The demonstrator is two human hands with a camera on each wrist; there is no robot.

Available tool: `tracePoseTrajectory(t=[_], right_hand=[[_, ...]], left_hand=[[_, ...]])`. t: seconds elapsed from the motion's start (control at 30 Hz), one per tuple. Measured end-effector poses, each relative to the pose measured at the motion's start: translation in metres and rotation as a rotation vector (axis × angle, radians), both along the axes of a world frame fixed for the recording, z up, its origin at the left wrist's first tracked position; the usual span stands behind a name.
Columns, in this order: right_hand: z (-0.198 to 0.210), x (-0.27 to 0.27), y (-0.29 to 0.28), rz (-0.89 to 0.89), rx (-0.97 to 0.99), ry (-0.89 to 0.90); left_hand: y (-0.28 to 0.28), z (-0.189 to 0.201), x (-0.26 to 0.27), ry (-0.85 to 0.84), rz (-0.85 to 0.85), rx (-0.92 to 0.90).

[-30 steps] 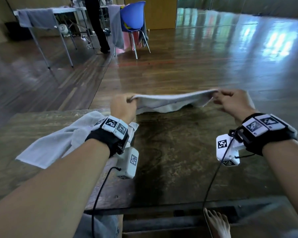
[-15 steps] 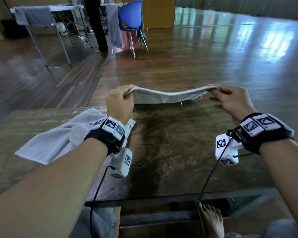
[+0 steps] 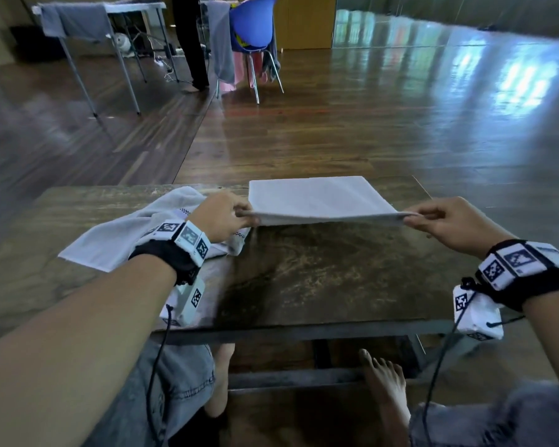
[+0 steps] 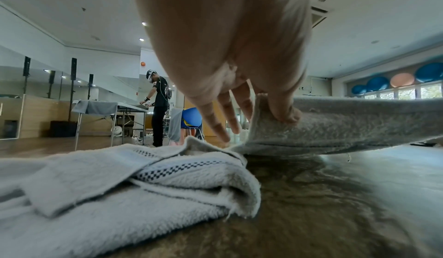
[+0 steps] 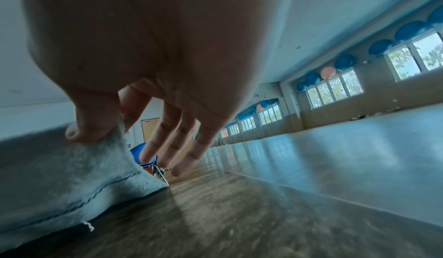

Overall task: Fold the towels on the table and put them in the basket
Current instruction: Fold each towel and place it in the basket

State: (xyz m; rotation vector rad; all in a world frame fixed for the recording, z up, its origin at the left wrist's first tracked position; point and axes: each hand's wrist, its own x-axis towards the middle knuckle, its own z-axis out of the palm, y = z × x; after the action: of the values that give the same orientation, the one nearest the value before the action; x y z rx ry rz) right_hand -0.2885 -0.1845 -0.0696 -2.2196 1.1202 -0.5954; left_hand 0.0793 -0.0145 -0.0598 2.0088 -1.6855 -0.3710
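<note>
— Where the grey towel (image 3: 317, 200) lies along the table's (image 3: 320, 279) far edge, what grips it?
— The left hand (image 3: 221, 216) and right hand (image 3: 455, 222) each pinch a near corner, lifted, other fingers loose.
— And room?
— Bare wood runs to the near edge; a crumpled towel (image 3: 123, 233) fills the left side.

Right hand (image 5: 148, 57) pinches towel (image 5: 59, 158) corner above table (image 5: 263, 214).

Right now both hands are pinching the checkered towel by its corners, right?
Not quite. Both the left hand and right hand pinch the plain towel; the checkered towel lies untouched on the table, as the head view shows.
</note>
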Motion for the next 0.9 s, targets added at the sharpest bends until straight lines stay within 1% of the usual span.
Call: tracePoseTrajectory(t=[0.07,0.17,0.3,0.37,0.43,0.5,0.53,0.6,0.63,0.67,0.73,0.77,0.9], right_hand=[[-0.001,-0.007,0.007,-0.004,0.004,-0.091],[-0.003,-0.013,0.015,0.016,-0.042,-0.138],[-0.003,-0.023,0.019,-0.032,-0.144,-0.206],[-0.003,-0.027,0.023,-0.049,-0.130,-0.250],[-0.002,-0.032,0.028,-0.053,-0.074,-0.249],[-0.003,-0.037,0.031,-0.031,0.055,-0.181],[-0.004,-0.039,0.034,-0.013,0.162,-0.151],[-0.008,-0.040,0.038,0.024,0.429,-0.097],[-0.010,-0.040,0.039,0.037,0.518,-0.054],[-0.012,-0.039,0.040,0.040,0.549,-0.006],[-0.015,-0.036,0.039,0.012,0.482,0.044],[-0.016,-0.033,0.038,-0.013,0.409,0.045],[-0.016,-0.019,0.028,-0.074,0.078,0.067]], left_hand=[[0.005,0.002,-0.004,-0.008,-0.006,-0.012],[0.010,0.008,-0.014,0.036,-0.025,-0.025],[0.013,0.014,-0.022,0.101,-0.012,-0.097],[0.014,0.015,-0.022,0.112,-0.013,-0.107],[0.016,0.018,-0.022,0.101,-0.029,-0.073],[0.018,0.022,-0.022,0.119,-0.067,0.039],[0.020,0.024,-0.022,0.171,-0.099,0.144],[0.022,0.023,-0.022,0.341,-0.154,0.384],[0.024,0.022,-0.021,0.407,-0.163,0.476],[0.025,0.021,-0.021,0.441,-0.160,0.532],[0.021,0.019,-0.019,0.422,-0.130,0.546],[0.018,0.017,-0.017,0.380,-0.108,0.507],[0.006,0.009,-0.012,0.150,-0.051,0.249]])
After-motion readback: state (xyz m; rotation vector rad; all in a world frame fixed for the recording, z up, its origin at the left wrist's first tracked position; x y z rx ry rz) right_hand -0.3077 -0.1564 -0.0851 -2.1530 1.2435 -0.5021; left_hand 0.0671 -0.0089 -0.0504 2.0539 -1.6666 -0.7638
